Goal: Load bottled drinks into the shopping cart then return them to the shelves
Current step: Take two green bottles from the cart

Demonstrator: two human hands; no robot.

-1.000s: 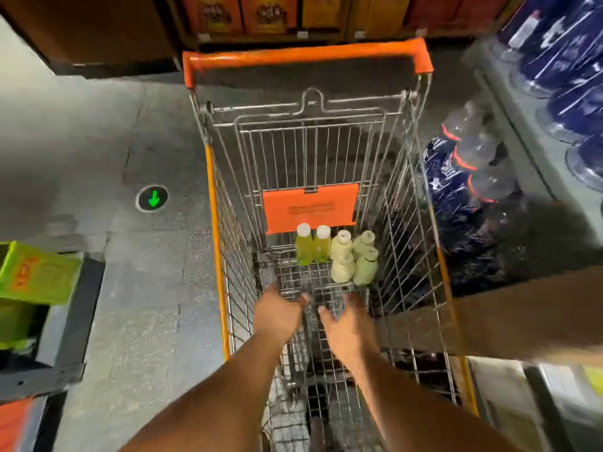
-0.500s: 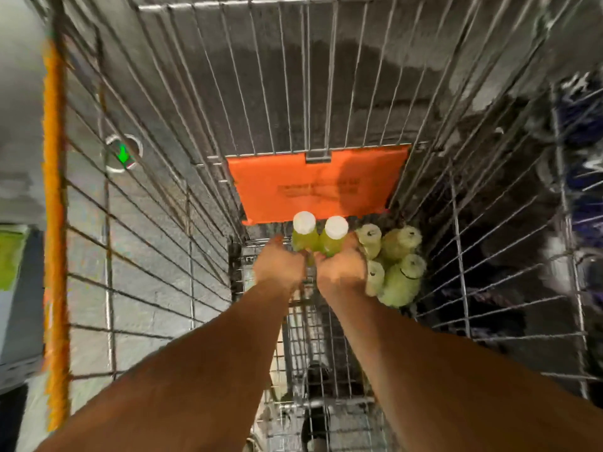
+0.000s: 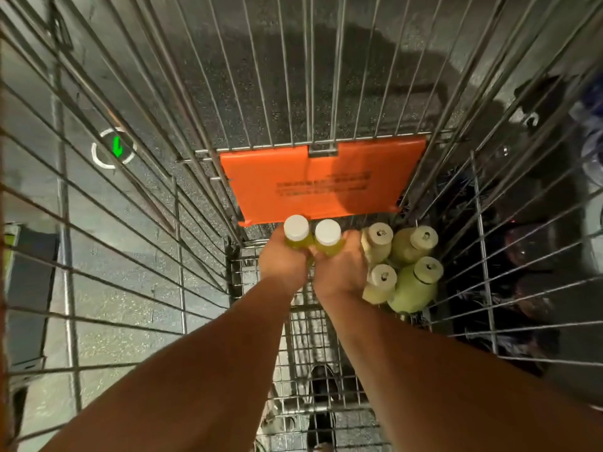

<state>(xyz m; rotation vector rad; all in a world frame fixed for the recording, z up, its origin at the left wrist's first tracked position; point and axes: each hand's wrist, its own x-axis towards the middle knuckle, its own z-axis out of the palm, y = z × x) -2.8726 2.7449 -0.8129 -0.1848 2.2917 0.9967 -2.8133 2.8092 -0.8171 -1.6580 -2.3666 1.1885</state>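
I am leaning deep into the wire shopping cart (image 3: 182, 262). Two yellow-green bottles with white caps stand at its far end. My left hand (image 3: 282, 262) grips the left bottle (image 3: 296, 233). My right hand (image 3: 342, 270) grips the right bottle (image 3: 328, 238). Beside my right hand stand several pale green bottles (image 3: 412, 285) with cream caps, packed together in the cart's right corner.
An orange plastic flap (image 3: 319, 181) hangs on the cart's far wall just beyond the bottles. Wire walls close in on both sides. Through the left wall shows grey floor with a green arrow marker (image 3: 115, 148). Dark packaged goods (image 3: 528, 249) lie beyond the right wall.
My view has dropped further into the cart. Both hands went from reaching over the cart floor to closing round the two white-capped bottles.
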